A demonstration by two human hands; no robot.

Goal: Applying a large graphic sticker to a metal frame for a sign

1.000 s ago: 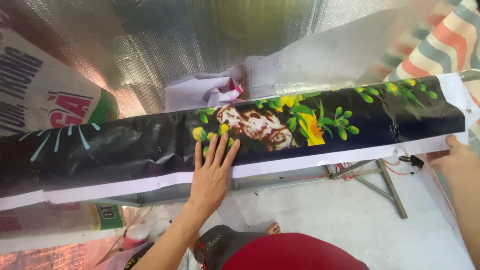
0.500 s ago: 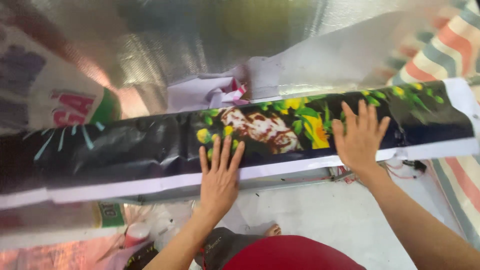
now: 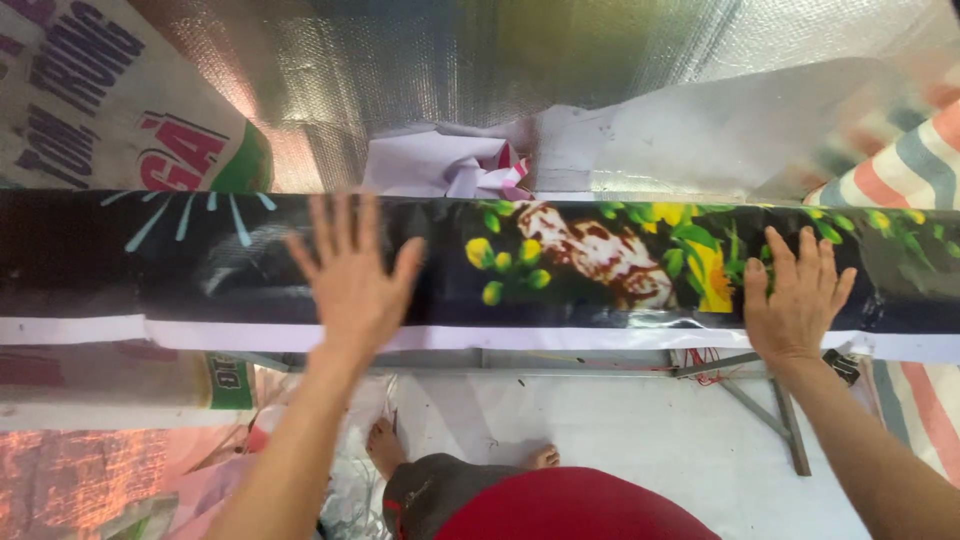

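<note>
1. The printed banner [image 3: 600, 262], a long dark glossy strip with yellow flowers, green leaves and a white lower border, lies flat across the full width of the head view, spanning a metal frame [image 3: 760, 400] that is visible beneath its lower edge.
2. The left hand [image 3: 352, 280] rests palm down on the dark left-of-centre section of the banner. Its fingers [image 3: 335, 225] are spread wide and hold nothing.
3. The right hand [image 3: 795, 300] rests palm down near the right end of the banner, over the leaf pattern. Its fingers [image 3: 805, 255] are spread slightly apart, flat on the surface, and hold nothing.
4. The two hands are well apart, with the flower motif between them.
5. Crumpled white paper [image 3: 445, 165] lies just behind the upper edge of the banner, against silver foil sheeting [image 3: 400, 70].
6. A printed sack [image 3: 110, 110] stands at the upper left, and a striped fabric [image 3: 920, 160] shows at the right edge.
7. The person's bare feet [image 3: 385, 450] stand on the pale floor [image 3: 620, 420] below the frame.
</note>
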